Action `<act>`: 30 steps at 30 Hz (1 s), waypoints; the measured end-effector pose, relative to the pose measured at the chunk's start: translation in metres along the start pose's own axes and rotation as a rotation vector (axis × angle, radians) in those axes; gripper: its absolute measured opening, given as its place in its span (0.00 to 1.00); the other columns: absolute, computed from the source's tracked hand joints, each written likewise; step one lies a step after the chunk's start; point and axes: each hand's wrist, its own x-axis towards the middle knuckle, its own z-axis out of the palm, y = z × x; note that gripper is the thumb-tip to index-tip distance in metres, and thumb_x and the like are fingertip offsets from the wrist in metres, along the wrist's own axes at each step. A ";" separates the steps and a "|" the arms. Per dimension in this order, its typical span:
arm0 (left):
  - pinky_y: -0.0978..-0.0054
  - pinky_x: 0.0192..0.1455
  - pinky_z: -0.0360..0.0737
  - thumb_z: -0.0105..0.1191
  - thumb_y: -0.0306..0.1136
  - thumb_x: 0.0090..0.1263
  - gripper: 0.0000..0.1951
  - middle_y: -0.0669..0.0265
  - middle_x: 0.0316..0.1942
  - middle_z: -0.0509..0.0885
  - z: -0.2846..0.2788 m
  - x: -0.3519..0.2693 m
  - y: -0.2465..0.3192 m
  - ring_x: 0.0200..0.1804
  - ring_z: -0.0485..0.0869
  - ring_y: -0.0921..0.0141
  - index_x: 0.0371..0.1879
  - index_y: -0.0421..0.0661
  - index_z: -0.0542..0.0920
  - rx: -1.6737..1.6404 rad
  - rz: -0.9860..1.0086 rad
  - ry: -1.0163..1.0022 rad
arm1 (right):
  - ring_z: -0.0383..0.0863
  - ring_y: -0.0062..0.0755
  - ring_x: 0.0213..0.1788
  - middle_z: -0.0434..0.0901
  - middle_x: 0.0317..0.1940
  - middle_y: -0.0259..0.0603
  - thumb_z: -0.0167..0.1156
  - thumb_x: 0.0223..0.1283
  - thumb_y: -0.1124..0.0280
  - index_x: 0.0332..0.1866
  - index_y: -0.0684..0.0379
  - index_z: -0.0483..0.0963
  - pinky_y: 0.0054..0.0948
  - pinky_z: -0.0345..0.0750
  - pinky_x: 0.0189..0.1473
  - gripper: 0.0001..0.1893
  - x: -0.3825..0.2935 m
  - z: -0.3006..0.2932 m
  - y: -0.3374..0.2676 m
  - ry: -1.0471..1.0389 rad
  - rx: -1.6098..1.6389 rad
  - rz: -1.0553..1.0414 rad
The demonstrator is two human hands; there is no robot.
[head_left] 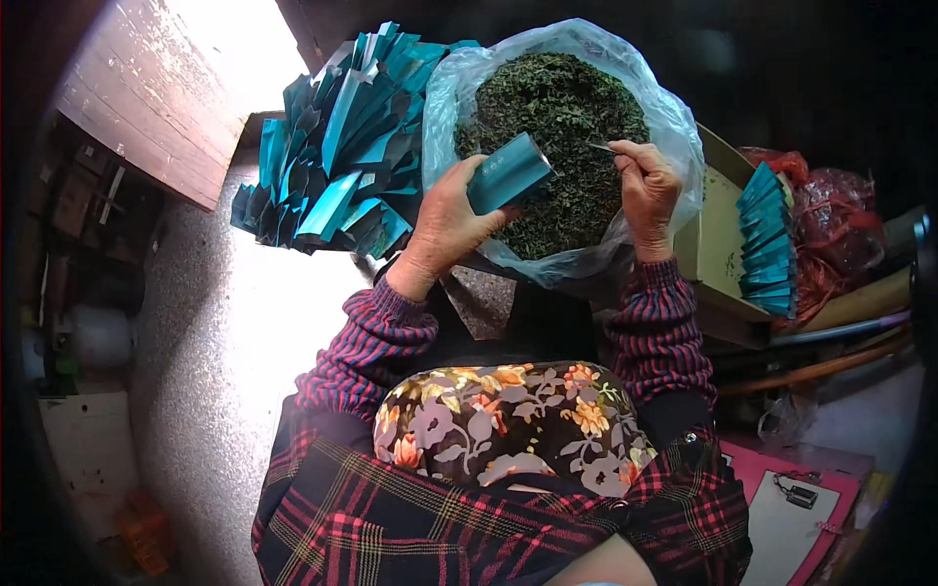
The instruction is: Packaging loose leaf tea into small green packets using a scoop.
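My left hand grips a teal paper or foil packet, tilted with its end over the dried leaves. Small marks are printed on its side. My right hand pinches a thin, pale strip-like piece, perhaps the edge of a small tool; most of it is hidden by my fingers. Under both hands, crumbled dark green dried leaves fill a clear plastic bag with its mouth spread wide. Left of this bag many similar teal packets stand fanned out in a heap, some with open mouths.
A cardboard box at the right holds a row of teal packets. Behind it lies a red plastic bag. A wooden panel rises at upper left. A pink-edged board is at lower right, an orange crate at lower left.
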 end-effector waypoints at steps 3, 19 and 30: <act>0.64 0.56 0.74 0.71 0.37 0.47 0.35 0.51 0.49 0.79 0.002 0.003 0.000 0.52 0.78 0.55 0.55 0.38 0.72 0.017 -0.007 -0.017 | 0.78 0.20 0.32 0.81 0.29 0.34 0.56 0.55 0.85 0.36 0.63 0.81 0.18 0.73 0.36 0.09 0.002 -0.006 0.001 -0.023 0.105 0.002; 0.63 0.52 0.75 0.71 0.37 0.46 0.34 0.51 0.46 0.79 0.003 0.004 0.000 0.50 0.79 0.53 0.54 0.40 0.73 0.035 0.026 -0.051 | 0.80 0.27 0.30 0.80 0.27 0.38 0.58 0.48 0.87 0.31 0.62 0.81 0.22 0.75 0.33 0.09 0.015 -0.011 -0.022 -0.342 0.162 -0.077; 0.66 0.53 0.76 0.71 0.39 0.47 0.35 0.53 0.48 0.80 0.008 0.004 0.007 0.51 0.80 0.58 0.56 0.39 0.72 -0.060 -0.064 -0.068 | 0.79 0.36 0.33 0.78 0.27 0.38 0.58 0.39 0.86 0.28 0.61 0.78 0.30 0.77 0.32 0.09 0.056 -0.010 -0.106 -0.492 -0.394 -0.716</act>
